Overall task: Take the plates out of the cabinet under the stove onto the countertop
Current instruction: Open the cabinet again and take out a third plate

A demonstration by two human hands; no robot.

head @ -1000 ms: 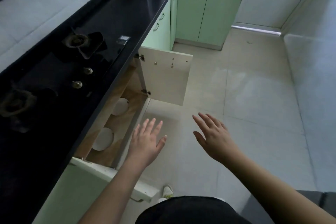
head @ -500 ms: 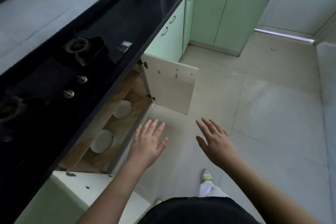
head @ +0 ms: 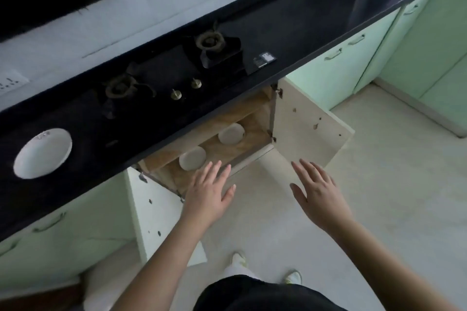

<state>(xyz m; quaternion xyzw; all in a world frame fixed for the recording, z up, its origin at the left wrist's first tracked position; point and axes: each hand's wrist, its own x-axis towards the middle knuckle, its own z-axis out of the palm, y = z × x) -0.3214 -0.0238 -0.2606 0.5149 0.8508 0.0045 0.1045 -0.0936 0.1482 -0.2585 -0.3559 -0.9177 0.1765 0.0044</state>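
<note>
A narrow kitchen seen from above: a long black stone countertop (head: pixel 290 23) runs along a pale tiled wall, with mint-green cabinet fronts below it and a light tiled floor (head: pixel 379 197). Set into the countertop is a black glass two-burner gas stove (head: pixel 177 76) with two brass knobs. Beneath the stove, the wood-lined cabinet (head: pixel 255 118) stands with both doors swung wide; the right-hand door (head: pixel 310 124) shows its pale inner face.

Two round white plates lie flat on the cabinet floor, apart from one another: the nearer plate (head: pixel 192 158) and the farther plate (head: pixel 231 133). A third white oval plate (head: pixel 43 153) lies on the countertop, well to the left of the stove.

The left hand (head: pixel 208 190) hovers palm down in front of the cabinet opening, fingers straight and spread, fingertips just beside the nearer plate as the camera sees it, though contact is not shown. The right hand (head: pixel 317 188) is held over the floor in front of the right-hand door, fingers likewise straight and spread, holding nothing.

Judged from this arrangement, the task is partly done: one plate is up, two remain below. The step in hand appears to be the reach for the nearer plate. The next move calls for the left hand to go lower and deeper under the countertop edge, slip fingertips beneath the plate's rim, and lift it level out of the opening without striking the cabinet frame.
</note>
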